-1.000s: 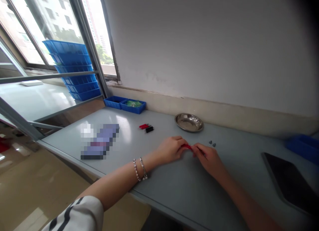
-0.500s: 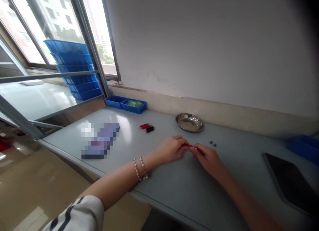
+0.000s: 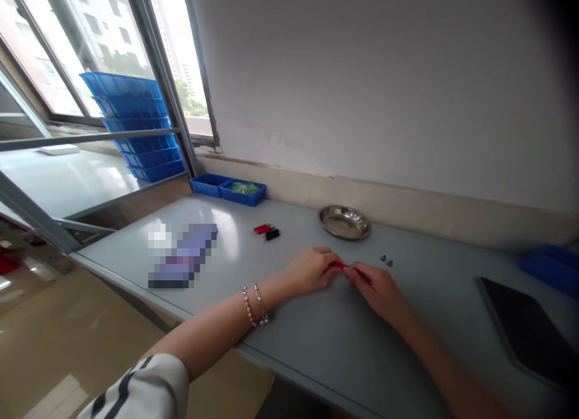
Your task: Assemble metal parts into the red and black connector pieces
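Looking down, I see the thin red stick [image 3: 337,265] running side to side between both hands. My left hand [image 3: 312,271] has fingers pinching its left end; my right hand [image 3: 379,286] pinches its right, equally near.

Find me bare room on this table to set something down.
Between the right hand and dark tablet, and between the pixelated purple item and red pieces. It's crowded where the left hand, steel dish and small grey pieces sit close.
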Motion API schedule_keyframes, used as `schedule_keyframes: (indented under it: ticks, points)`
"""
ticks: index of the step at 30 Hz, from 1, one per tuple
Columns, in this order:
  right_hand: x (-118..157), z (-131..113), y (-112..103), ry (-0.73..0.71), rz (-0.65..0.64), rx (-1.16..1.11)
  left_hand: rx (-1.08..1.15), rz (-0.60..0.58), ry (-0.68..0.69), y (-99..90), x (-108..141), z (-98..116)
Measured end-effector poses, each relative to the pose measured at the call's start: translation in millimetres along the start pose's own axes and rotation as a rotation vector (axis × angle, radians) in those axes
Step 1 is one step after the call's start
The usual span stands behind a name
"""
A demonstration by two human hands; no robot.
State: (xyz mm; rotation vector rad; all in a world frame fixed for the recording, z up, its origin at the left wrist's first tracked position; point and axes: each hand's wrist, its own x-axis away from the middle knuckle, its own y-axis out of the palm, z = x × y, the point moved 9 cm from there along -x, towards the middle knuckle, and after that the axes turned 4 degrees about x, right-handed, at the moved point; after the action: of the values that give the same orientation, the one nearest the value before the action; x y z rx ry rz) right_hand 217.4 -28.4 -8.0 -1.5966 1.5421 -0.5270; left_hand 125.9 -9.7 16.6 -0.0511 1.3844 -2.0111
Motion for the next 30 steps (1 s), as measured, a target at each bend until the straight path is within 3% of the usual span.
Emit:
schedule_keyframes:
  ticks: [30]
  points:
    - [-0.8, -3.1, -0.2, -0.020, 0.004, -0.021, -0.006, -0.004, 0.002, -0.9, -0.1, 0.8]
